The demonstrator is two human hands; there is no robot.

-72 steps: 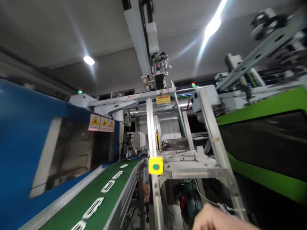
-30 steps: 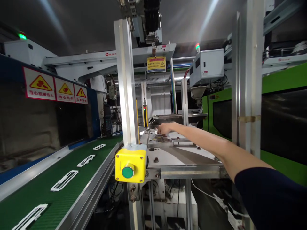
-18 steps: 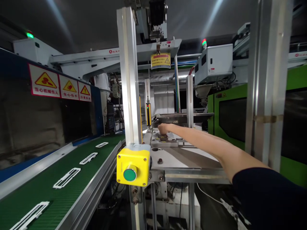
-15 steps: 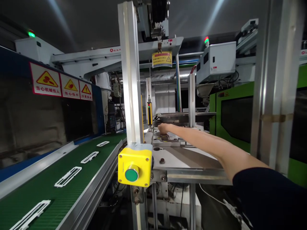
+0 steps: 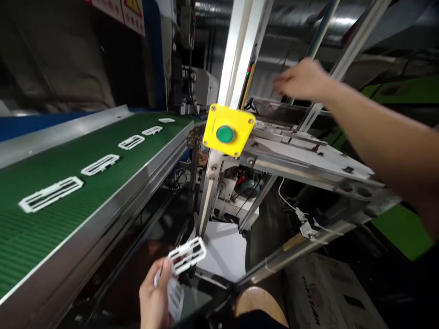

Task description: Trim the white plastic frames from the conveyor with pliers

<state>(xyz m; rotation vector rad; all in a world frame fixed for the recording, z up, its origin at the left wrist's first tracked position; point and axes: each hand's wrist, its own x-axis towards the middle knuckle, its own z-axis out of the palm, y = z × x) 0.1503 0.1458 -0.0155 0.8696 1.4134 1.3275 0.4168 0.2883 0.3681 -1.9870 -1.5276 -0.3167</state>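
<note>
My left hand, low in the head view, is closed on a white plastic frame with long slots, pinched at its near end. A second white slotted piece hangs beneath the same hand, partly hidden and blurred. Raised above the metal worktable is my right hand, its fingers smeared by motion; whether anything is in them cannot be made out. Between the two hands, a yellow box with a green push button is fixed to an upright aluminium post.
On the left, a green conveyor belt carries several white slotted frames in a row. Its metal side rail runs beside me. A round wooden stool and a cardboard box are low at the right.
The view has tipped downward. My right hand has risen off the fixture on the worktable. My left hand, holding white frames, has come into view.
</note>
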